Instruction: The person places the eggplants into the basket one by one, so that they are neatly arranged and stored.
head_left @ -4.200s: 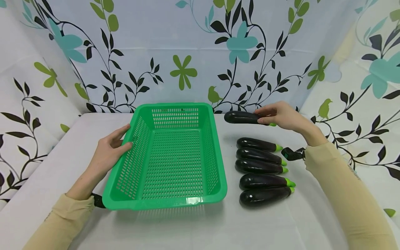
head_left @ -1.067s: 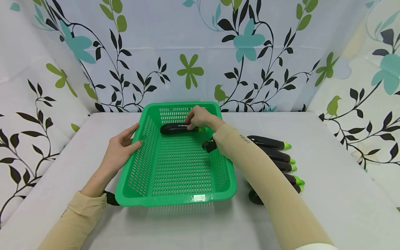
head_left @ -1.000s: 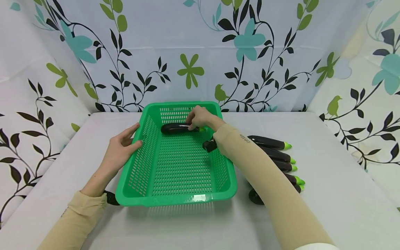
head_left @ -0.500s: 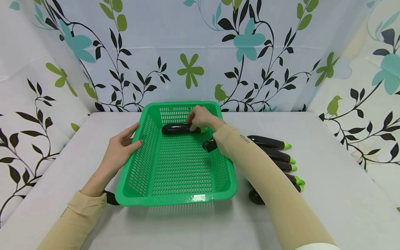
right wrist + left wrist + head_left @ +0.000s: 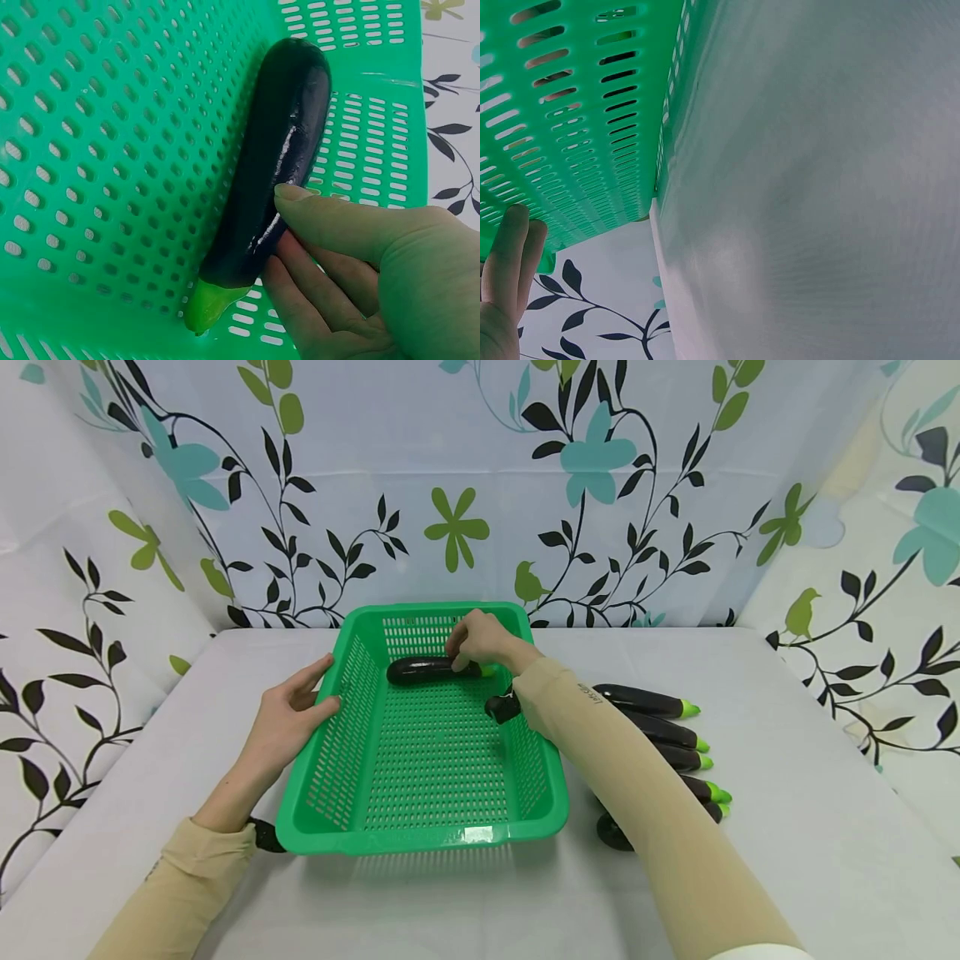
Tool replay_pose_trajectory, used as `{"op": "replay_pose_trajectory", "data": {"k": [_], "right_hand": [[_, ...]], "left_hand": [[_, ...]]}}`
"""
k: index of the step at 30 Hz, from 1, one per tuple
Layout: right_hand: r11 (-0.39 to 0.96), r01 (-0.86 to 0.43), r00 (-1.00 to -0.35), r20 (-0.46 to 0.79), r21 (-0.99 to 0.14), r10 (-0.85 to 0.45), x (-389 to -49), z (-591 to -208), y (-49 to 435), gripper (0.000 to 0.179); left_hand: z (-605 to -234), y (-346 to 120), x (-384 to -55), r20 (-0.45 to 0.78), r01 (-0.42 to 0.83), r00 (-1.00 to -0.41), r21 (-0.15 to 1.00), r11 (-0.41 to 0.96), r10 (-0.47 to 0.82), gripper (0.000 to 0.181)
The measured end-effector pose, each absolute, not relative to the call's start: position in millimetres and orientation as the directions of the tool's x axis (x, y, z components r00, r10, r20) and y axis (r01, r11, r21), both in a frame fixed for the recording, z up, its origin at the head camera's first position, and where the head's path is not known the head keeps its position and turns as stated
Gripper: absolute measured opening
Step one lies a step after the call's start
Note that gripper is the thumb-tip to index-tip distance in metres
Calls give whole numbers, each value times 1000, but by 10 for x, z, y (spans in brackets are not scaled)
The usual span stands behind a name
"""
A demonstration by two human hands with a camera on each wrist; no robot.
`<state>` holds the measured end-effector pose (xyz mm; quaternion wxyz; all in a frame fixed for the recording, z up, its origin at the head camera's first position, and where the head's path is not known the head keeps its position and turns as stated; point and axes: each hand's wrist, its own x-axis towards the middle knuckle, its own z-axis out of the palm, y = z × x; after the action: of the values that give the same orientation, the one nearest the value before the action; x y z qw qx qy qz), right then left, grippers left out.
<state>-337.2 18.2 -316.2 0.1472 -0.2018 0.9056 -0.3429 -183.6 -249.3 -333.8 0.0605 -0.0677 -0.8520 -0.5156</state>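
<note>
A green plastic basket (image 5: 420,841) with perforated walls stands on the white-covered table. Inside it, along the far wall, lies a glossy dark eggplant (image 5: 420,670) with a bright green stem end, pointing right. My right hand (image 5: 483,642) reaches over the basket's right side and grips this eggplant near its stem. In the right wrist view, the thumb lies on top of the eggplant (image 5: 281,142) and the fingers curl against its side. My left hand (image 5: 288,714) holds the basket's left rim, thumb on the edge; the left wrist view shows fingers (image 5: 510,255) against the outer wall.
Several more eggplants (image 5: 647,702) lie in a column to the right of the basket, partly hidden under my right forearm. A white cloth (image 5: 810,760) covers the table. Behind it hangs a leaf-patterned curtain (image 5: 465,443).
My right hand has carried an eggplant from behind the column at right into the far end of the basket. Over the last second it barely moves. The left hand stays on the rim.
</note>
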Motion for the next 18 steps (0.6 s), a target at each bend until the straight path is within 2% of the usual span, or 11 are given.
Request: {"op": "replay_pose_trajectory", "data": {"k": [10,18], "right_hand": [[637,-242,-874,-120,-732,-470,-3332,-3015,197,31],[480,-206,-861,-75,-853,-503,-3314,-2657,409,34]], "left_hand": [[-3356,-2478,-1828,177,180,-983,868,464,50,60],[-3343,-2472,-1837,189,188,-981,858,479,47,59]]}}
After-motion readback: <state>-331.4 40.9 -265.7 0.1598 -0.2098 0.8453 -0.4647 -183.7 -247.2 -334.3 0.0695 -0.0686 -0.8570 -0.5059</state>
